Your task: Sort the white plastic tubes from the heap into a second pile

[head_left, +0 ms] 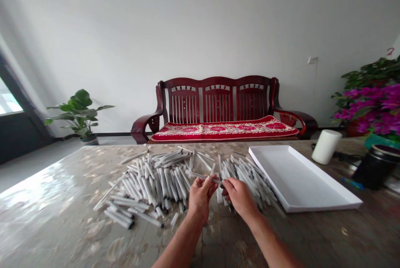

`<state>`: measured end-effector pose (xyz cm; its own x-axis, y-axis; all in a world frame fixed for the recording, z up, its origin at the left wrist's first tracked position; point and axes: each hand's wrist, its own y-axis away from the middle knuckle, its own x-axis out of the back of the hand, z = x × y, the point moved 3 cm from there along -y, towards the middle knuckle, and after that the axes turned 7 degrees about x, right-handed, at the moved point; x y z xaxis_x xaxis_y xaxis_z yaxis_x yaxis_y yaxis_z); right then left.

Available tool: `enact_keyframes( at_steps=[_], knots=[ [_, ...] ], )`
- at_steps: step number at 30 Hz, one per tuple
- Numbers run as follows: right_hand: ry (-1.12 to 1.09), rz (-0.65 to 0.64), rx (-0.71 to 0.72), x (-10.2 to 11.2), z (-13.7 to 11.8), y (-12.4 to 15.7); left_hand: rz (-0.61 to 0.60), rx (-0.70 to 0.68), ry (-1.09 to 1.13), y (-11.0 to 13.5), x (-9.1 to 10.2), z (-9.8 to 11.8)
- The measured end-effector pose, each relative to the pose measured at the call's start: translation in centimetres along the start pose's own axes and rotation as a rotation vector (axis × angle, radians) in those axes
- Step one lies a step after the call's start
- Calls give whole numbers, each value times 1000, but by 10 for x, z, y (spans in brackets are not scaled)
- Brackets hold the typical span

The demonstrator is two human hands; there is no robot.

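A slim pen [196,175] with a pale, see-through barrel lies level across both hands, above the table. My left hand [199,198] is closed on its barrel, thumb on top. At the pen's right end, the fingers of my right hand [239,195] are pinched together; the tip between them is hidden. To the left spreads a large heap of similar pale pens [153,184], many with black ends. A second heap of pale pens [246,176] lies just beyond and right of my right hand.
A shallow white tray [312,176] stands right of the pens on the patterned table [62,209]. Past it are a white cylinder [326,147], a black container [376,168] and purple flowers [375,103]. A wooden bench [218,103] stands behind the table.
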<state>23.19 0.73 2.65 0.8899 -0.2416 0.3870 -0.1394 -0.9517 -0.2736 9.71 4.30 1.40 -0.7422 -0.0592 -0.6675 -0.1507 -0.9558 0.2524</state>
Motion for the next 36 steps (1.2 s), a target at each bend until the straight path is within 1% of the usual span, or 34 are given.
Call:
enact_keyframes(
  at_steps=[2, 4, 7, 9, 10, 13, 16, 18, 21, 24, 27, 29, 32, 33, 34, 36],
  knots=[
    [36, -3, 28, 0, -1, 0, 12, 5, 0, 0, 0, -2],
    [130, -8, 76, 2, -4, 0, 31, 20, 1, 0, 0, -2],
    [308, 17, 163, 7, -8, 0, 109, 30, 9, -3, 4, 1],
    [386, 60, 196, 11, -7, -1, 156, -6, -14, -6, 8, 6],
    [417, 81, 202, 12, -5, -1, 159, -37, -51, -7, 9, 9],
    [503, 104, 226, 12, 2, -2, 82, -124, -239, -14, 11, 12],
    [549, 143, 268, 12, 5, -2, 17, -209, -467, -18, 11, 7],
    [513, 198, 284, 13, 5, -1, 12, -301, -687, -19, 11, 5],
    [301, 255, 245, 17, 4, -2, 18, -477, -1100, -13, 6, 4],
    [5, 248, 156, 17, 6, -5, -63, -628, -1463, -3, -3, 2],
    [-162, 221, 76, 14, 9, -7, -149, -719, -1670, 4, -10, 1],
    [-201, 211, 43, 14, 11, -9, -190, -726, -1711, 4, -10, 2],
    [-225, 201, 47, 18, 14, -12, -265, -639, -1682, -2, -7, 6],
    [-215, 209, 49, 21, 16, -13, -264, -589, -1667, -4, -4, 7],
    [-183, 223, 51, 24, 18, -14, -238, -535, -1657, -7, -2, 9],
    [-49, 248, 69, 31, 20, -14, -149, -447, -1644, -12, 4, 12]
  ],
)
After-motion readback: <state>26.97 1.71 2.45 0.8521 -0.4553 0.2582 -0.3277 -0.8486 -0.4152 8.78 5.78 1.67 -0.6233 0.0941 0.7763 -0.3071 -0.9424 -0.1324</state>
